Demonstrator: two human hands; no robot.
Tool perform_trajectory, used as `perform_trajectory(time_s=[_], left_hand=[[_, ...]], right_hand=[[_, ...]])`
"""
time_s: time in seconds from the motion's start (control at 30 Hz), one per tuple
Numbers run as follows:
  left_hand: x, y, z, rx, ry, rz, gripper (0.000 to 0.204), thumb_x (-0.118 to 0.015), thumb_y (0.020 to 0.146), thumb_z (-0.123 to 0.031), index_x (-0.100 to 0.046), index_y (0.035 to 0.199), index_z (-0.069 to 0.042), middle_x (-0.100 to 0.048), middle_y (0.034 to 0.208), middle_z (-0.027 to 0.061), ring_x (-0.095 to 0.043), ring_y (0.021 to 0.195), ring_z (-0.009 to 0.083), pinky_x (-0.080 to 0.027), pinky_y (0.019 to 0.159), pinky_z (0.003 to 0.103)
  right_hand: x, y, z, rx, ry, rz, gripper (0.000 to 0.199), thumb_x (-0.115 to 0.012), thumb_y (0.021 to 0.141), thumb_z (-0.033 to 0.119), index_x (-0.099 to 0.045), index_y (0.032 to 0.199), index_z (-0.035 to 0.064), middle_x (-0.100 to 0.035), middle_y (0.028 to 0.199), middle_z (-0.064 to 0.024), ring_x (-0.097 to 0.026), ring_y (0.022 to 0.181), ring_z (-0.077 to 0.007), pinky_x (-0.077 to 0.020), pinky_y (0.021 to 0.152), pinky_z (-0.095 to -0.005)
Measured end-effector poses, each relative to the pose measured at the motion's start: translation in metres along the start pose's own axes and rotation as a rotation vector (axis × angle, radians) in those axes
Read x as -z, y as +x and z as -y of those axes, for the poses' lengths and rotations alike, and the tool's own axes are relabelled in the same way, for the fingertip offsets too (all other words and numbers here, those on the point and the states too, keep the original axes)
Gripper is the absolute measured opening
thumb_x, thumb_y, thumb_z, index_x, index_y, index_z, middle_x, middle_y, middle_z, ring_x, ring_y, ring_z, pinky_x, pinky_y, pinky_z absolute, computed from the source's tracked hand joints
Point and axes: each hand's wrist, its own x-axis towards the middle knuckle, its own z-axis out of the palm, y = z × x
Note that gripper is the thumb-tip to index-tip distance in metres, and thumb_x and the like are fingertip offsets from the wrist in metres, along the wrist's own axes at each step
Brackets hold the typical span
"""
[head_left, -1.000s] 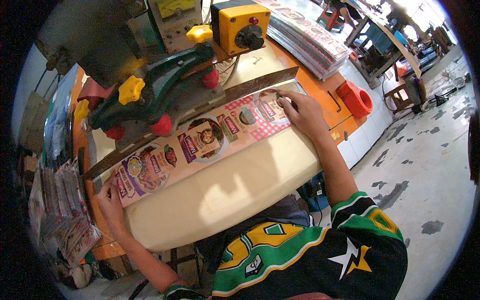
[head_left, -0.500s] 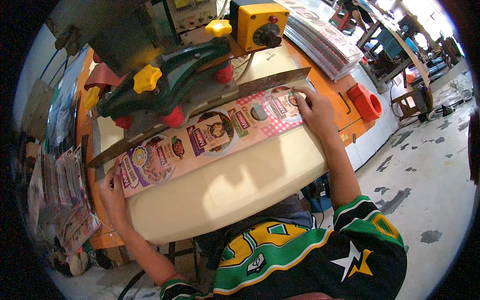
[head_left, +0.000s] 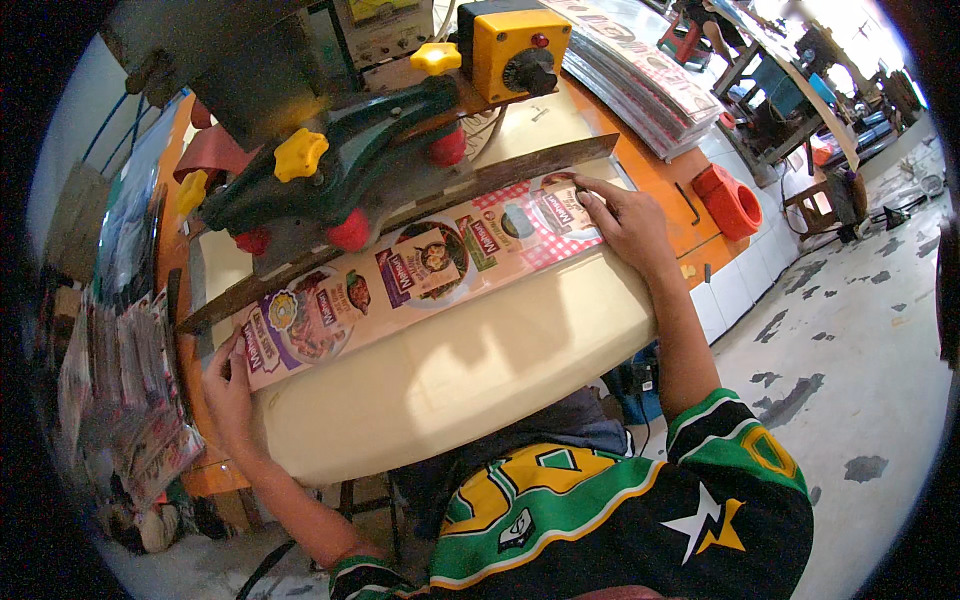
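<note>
1 printed strip [head_left: 430, 265], hands [head_left: 232, 395] [head_left: 634, 230] touching its ends.

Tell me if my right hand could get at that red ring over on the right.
Probably yes: the right hand is at the right end of the printed strip, and the red ring lies just beyond it, seemingly with only a thin bent black rod between.

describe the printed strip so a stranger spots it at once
Find the dark machine with yellow knobs. Below the long metal bar lies the pink printed strip. Unlike the stack of prints at upper right, it has the left hand and right hand at its ends.
</note>
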Motion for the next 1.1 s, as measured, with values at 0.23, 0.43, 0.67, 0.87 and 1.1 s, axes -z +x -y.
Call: perform_trajectory(time_s=[0.23,0.43,0.67,0.87,1.1], left_hand=[[0.0,-0.003,-0.02,0.035,-0.07,-0.038,0.038,-0.059,0.1,-0.025,-0.067,0.124,0.003,-0.072,0.108,0.0157,-0.063,0.099,0.0169,-0.048,0.09,0.031],[-0.004,-0.008,-0.011,0.005,-0.099,-0.102,0.04,-0.061,0.1,-0.028,-0.067,0.124,0.003,-0.073,0.102,0.012,-0.063,0.091,0.0136,-0.049,0.085,0.029],[-0.003,-0.009,-0.016,0.028,-0.137,-0.077,0.042,-0.061,0.1,-0.03,-0.066,0.124,0.004,-0.074,0.103,0.0131,-0.063,0.09,0.0124,-0.049,0.083,0.028],[-0.006,-0.008,-0.012,0.037,-0.115,-0.083,0.042,-0.061,0.1,-0.031,-0.067,0.122,0.004,-0.074,0.099,0.013,-0.063,0.089,0.0121,-0.049,0.083,0.028],[-0.002,-0.011,-0.025,0.078,-0.046,-0.092,0.041,-0.06,0.1,-0.03,-0.068,0.12,0.004,-0.073,0.093,0.0136,-0.062,0.087,0.013,-0.049,0.081,0.03]], right_hand=[[-0.002,-0.001,0.003,-0.018,-0.04,-0.038,0.031,-0.06,0.098,0.038,-0.073,0.119,0.0189,-0.072,0.085,-0.0177,-0.07,0.074,-0.0316,-0.0521,0.068,-0.0396],[-0.003,0.002,0.004,-0.004,0.009,-0.005,0.03,-0.062,0.097,0.034,-0.073,0.119,0.0158,-0.072,0.085,-0.0191,-0.071,0.072,-0.0281,-0.0519,0.066,-0.0357],[-0.007,0.004,0.0,-0.027,0.064,-0.026,0.031,-0.062,0.096,0.039,-0.073,0.12,0.0234,-0.07,0.073,-0.0156,-0.07,0.069,-0.03,-0.0517,0.067,-0.0404],[-0.003,0.004,0.007,-0.022,-0.019,0.016,0.03,-0.061,0.098,0.033,-0.072,0.121,0.0168,-0.074,0.09,-0.0158,-0.072,0.078,-0.0256,-0.0517,0.069,-0.034],[-0.004,0.005,0.01,-0.057,0.005,0.02,0.03,-0.061,0.098,0.031,-0.072,0.122,0.017,-0.075,0.094,-0.0153,-0.073,0.084,-0.0249,-0.0532,0.074,-0.0335]])
